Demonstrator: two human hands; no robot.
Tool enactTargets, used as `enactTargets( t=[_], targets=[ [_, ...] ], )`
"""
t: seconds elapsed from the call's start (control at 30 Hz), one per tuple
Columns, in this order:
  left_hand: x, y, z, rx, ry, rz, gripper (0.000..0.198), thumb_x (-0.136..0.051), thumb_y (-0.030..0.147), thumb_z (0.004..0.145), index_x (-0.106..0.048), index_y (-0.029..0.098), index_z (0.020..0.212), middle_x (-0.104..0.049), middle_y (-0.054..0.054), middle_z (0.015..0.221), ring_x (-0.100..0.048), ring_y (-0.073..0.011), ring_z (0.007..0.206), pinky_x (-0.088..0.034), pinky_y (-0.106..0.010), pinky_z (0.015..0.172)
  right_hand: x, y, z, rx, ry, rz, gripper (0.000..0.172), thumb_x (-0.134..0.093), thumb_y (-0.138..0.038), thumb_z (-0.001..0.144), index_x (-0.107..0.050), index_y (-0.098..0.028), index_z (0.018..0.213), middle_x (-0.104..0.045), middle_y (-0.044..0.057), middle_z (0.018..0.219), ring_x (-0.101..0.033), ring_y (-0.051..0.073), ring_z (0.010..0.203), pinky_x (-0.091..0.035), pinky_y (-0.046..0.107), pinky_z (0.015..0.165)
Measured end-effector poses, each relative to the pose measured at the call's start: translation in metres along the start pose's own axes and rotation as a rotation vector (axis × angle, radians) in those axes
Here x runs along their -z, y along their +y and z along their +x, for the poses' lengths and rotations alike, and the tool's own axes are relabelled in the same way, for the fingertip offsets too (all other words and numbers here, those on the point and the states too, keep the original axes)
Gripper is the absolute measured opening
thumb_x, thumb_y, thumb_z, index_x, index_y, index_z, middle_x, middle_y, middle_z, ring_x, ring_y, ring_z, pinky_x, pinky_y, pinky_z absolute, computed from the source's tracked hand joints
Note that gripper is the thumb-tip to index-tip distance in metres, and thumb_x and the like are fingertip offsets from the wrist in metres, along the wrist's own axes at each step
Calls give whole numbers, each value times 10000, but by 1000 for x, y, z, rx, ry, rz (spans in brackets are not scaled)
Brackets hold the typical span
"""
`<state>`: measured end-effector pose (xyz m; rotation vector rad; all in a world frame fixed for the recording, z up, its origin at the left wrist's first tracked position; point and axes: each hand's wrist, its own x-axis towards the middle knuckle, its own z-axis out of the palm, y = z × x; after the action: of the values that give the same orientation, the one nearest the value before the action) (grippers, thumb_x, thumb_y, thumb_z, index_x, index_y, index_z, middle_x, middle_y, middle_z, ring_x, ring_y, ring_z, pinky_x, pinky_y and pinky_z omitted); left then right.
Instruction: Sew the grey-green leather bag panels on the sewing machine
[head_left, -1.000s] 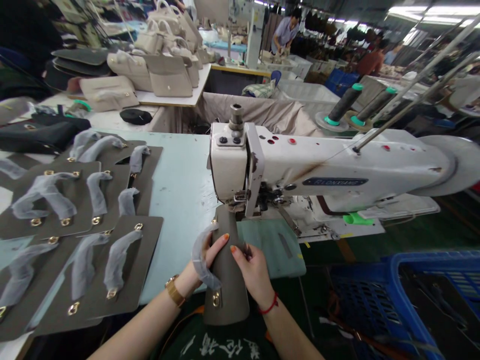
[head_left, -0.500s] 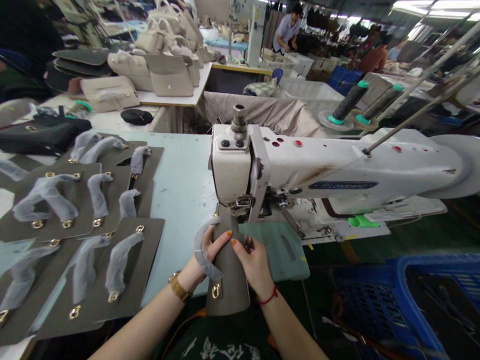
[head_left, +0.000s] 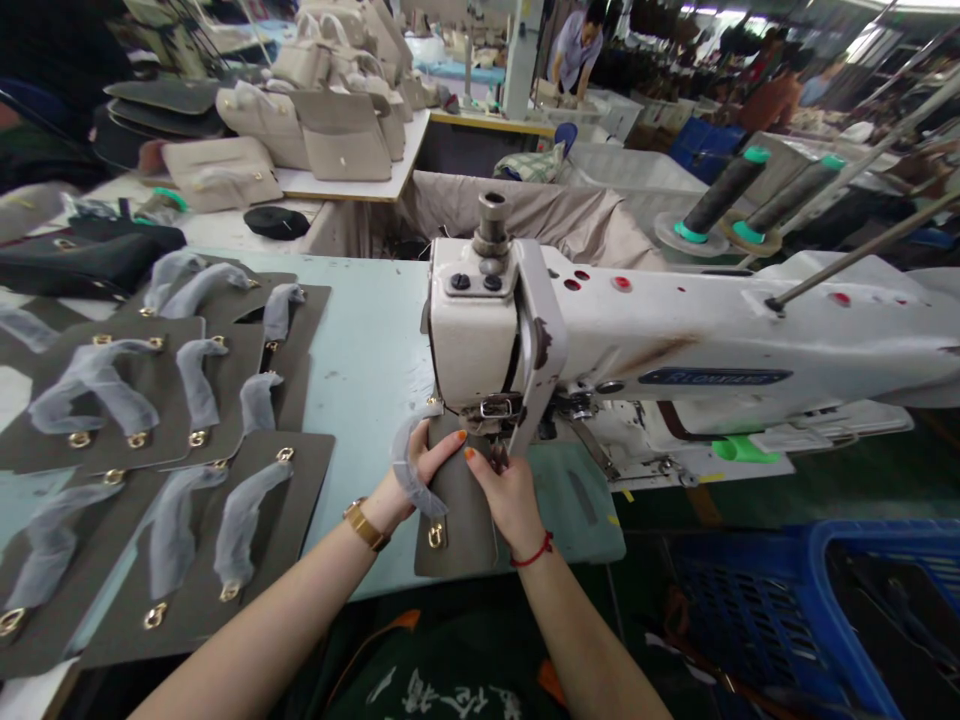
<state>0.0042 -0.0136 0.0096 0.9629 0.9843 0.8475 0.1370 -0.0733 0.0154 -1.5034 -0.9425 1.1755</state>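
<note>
A grey-brown leather bag panel [head_left: 459, 510] lies under the needle area of a white sewing machine [head_left: 476, 335]. My left hand [head_left: 409, 475] grips the panel's left side, thumb on top and fingers hidden beneath. Beside that hand curves the panel's handle [head_left: 407, 465], wrapped in whitish film, with a gold ring fitting [head_left: 436, 536] at its lower end. My right hand [head_left: 511, 500] holds the panel's right edge close to the presser foot, its thumb on the leather. The two thumbs nearly meet.
Several matching panels with wrapped handles [head_left: 191, 540] spread over the pale blue table [head_left: 360, 350] at left. Beige bags [head_left: 341, 140] are piled behind. Thread cones [head_left: 724, 195] stand at back right, and a blue basket [head_left: 750, 590] sits low right. A person [head_left: 576, 50] works far back.
Both hands and the panel have moved forward, farther under the machine head. Less of the panel hangs toward me. The view has shifted slightly.
</note>
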Motion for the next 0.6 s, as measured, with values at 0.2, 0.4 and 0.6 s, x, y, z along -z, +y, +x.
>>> enactTargets(
  t=[0.2,0.4,0.6],
  targets=[
    [4,5,15,-71,-27,22,437,-695,385,756,-612,213,1149,-665,-72,1190,-614,-319,1091,-532,-437,897,-3,-3,12,83,41,-19,316,-636,-420,806,-697,-185,1008,-711,65,837,-634,260,887,-489,306,682],
    [5,20,24,-165,-54,100,494,-717,397,735,-601,193,1170,-657,-99,1201,-611,-321,1093,-535,-415,899,-7,2,17,84,26,-45,340,-599,-450,828,-702,-154,959,-698,63,779,-629,238,826,-475,282,640],
    [24,19,27,54,-126,48,463,-761,392,691,-648,185,1089,-714,-111,1054,-692,-275,924,-577,-388,818,0,0,18,121,92,-121,384,-579,-497,819,-643,-145,681,-622,22,636,-557,162,623,-396,234,554]
  ],
)
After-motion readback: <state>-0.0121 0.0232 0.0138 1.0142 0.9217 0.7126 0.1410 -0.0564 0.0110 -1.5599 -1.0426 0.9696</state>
